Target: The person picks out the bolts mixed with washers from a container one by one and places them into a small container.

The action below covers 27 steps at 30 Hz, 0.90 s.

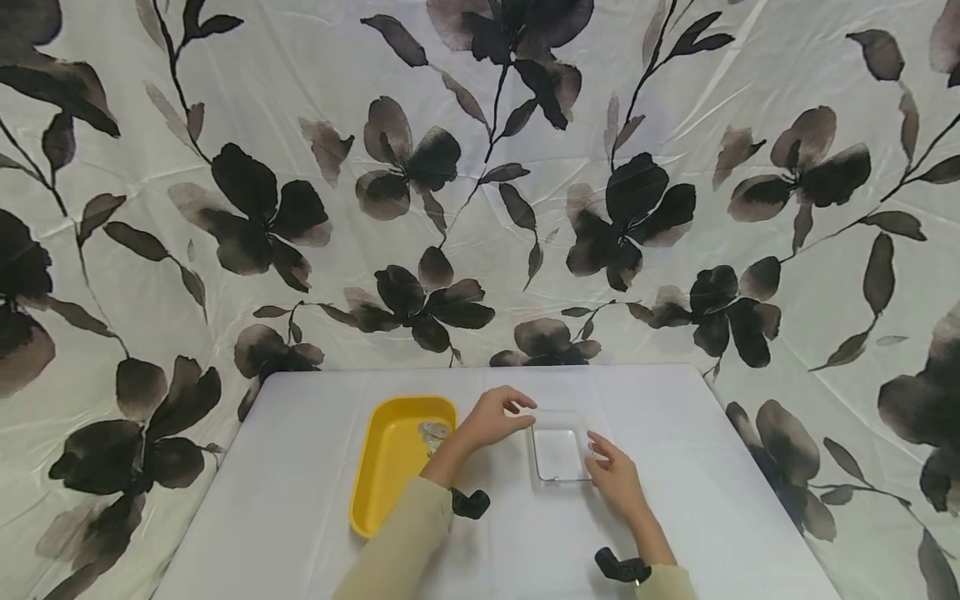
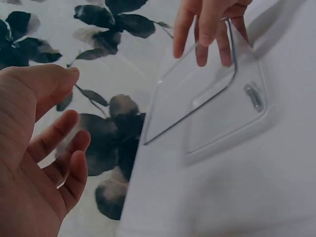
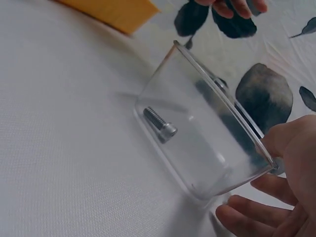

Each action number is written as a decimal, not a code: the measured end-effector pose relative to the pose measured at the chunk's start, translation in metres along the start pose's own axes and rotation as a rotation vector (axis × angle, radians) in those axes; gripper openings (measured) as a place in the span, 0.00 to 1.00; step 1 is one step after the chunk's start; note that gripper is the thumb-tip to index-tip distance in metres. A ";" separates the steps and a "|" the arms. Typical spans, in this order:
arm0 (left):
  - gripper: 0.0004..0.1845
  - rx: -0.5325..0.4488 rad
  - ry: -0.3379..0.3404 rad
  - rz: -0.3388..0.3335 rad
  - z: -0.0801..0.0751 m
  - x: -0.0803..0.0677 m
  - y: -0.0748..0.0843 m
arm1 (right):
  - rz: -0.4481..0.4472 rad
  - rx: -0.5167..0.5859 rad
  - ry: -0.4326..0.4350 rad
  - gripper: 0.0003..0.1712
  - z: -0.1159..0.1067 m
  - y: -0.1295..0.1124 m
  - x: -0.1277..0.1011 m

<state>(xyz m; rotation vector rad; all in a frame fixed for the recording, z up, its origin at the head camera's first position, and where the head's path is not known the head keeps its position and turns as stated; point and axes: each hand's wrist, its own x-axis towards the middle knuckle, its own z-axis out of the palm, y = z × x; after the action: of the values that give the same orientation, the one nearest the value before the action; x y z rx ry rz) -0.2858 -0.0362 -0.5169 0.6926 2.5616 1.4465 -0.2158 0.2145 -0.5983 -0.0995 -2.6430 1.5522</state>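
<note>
A clear square container [image 1: 558, 481] stands on the white table, with a socket-head bolt [image 3: 160, 123] lying inside along one wall. My left hand [image 1: 495, 417] hovers at its far left corner; in the left wrist view its fingers [image 2: 74, 173] are loosely bent, apart from the thumb, with nothing between them. At the container's right side is my right hand [image 1: 617, 479], one fingertip right at the rim and the other fingers [image 3: 247, 217] spread loosely outside the wall. A small grey rounded thing shows beside these fingers; I cannot tell whether they hold it.
Left of the container lies a yellow tray [image 1: 390, 467], with several flat silvery pieces [image 1: 433, 435] near its right side, partly behind the left wrist. Behind the white table [image 1: 285, 483] hangs a flower-patterned cloth [image 1: 465, 208].
</note>
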 end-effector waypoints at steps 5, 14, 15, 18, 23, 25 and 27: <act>0.10 0.033 -0.011 0.027 -0.018 -0.003 0.012 | -0.074 -0.098 0.036 0.27 -0.001 -0.006 0.002; 0.12 0.115 0.004 0.119 -0.049 -0.015 0.036 | -0.285 -0.204 0.149 0.25 0.004 -0.046 -0.004; 0.12 0.119 0.008 0.128 -0.053 -0.017 0.038 | -0.302 -0.206 0.157 0.24 0.006 -0.050 -0.006; 0.11 0.143 0.025 0.152 -0.064 -0.023 0.045 | -0.355 -0.190 0.165 0.23 0.013 -0.064 -0.009; 0.10 0.213 0.056 0.160 -0.081 -0.037 0.051 | -0.464 -0.175 0.174 0.22 0.031 -0.088 -0.013; 0.10 0.254 0.076 0.158 -0.088 -0.044 0.051 | -0.493 -0.178 0.165 0.22 0.041 -0.095 -0.014; 0.10 0.291 0.097 0.160 -0.093 -0.051 0.051 | -0.506 -0.177 0.151 0.22 0.051 -0.102 -0.016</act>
<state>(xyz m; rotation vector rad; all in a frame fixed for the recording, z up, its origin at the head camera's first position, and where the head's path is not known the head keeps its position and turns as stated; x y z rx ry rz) -0.2536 -0.1092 -0.4299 0.9051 2.8859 1.1836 -0.2067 0.1194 -0.5338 0.3954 -2.4227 1.1018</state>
